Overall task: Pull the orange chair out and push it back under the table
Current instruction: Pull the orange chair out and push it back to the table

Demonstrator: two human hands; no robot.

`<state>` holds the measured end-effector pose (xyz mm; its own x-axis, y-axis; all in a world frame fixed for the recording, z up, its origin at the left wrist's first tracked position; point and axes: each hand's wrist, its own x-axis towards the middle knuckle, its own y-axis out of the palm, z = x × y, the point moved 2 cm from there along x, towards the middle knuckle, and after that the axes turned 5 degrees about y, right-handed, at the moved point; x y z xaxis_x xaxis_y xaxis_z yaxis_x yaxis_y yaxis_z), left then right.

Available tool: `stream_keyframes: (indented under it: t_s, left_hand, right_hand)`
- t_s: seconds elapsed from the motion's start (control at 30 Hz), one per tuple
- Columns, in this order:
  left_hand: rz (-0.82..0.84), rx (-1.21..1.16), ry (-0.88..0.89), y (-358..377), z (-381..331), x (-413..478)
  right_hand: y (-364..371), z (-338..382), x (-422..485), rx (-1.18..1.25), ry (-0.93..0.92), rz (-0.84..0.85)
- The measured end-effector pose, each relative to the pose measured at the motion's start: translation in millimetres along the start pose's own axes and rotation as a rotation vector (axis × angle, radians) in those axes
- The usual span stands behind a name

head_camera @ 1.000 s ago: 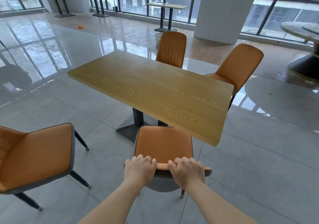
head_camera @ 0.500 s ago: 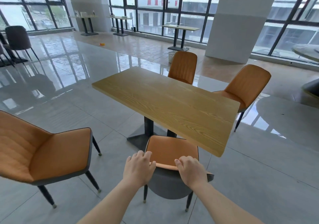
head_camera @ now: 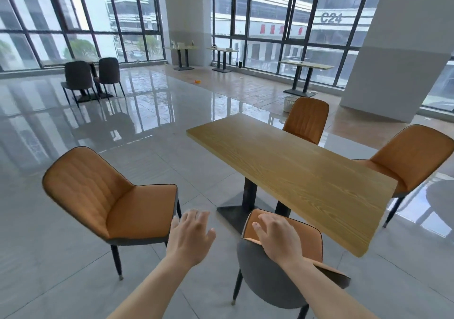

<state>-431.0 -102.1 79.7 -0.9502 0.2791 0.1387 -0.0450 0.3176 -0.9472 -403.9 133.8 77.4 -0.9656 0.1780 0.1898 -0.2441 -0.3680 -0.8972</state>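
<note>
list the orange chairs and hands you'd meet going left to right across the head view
pulled-out orange chair → left hand → right hand over the backrest of the orange chair at the table → far orange chair → orange chair at the right edge

1. Four orange chairs: one tucked under the near end of the surface [head_camera: 282, 230], one standing apart to the left [head_camera: 115, 196], two on the far side [head_camera: 307, 119] [head_camera: 412, 154].
2. Two dark chairs [head_camera: 78, 75] [head_camera: 109, 69] by the far windows.
3. One wooden surface [head_camera: 294, 171] nearby.
4. Three more surfaces [head_camera: 180, 48] [head_camera: 222, 49] [head_camera: 305, 64] along the windows.
5. Two bare hands [head_camera: 189, 237] [head_camera: 280, 237].
</note>
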Motion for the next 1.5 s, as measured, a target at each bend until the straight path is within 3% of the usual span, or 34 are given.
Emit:
stream_keyframes:
  t_s: [0.5,0.8,1.13,1.5]
  left_hand:
    - [-0.067,0.207,-0.072,-119,245,-43]
    - [-0.057,0.236,-0.164,-159,369,-54]
    - [-0.035,0.271,-0.243,-172,495,21]
    - [0.115,0.318,-0.215,-166,625,145]
  right_hand:
    - [90,247,15,-0.021,-0.116,0.013]
    - [148,357,29,-0.154,-0.212,0.083]
    - [237,435,130,-0.164,-0.260,0.113]
    - [335,526,250,-0.157,-0.252,0.177]
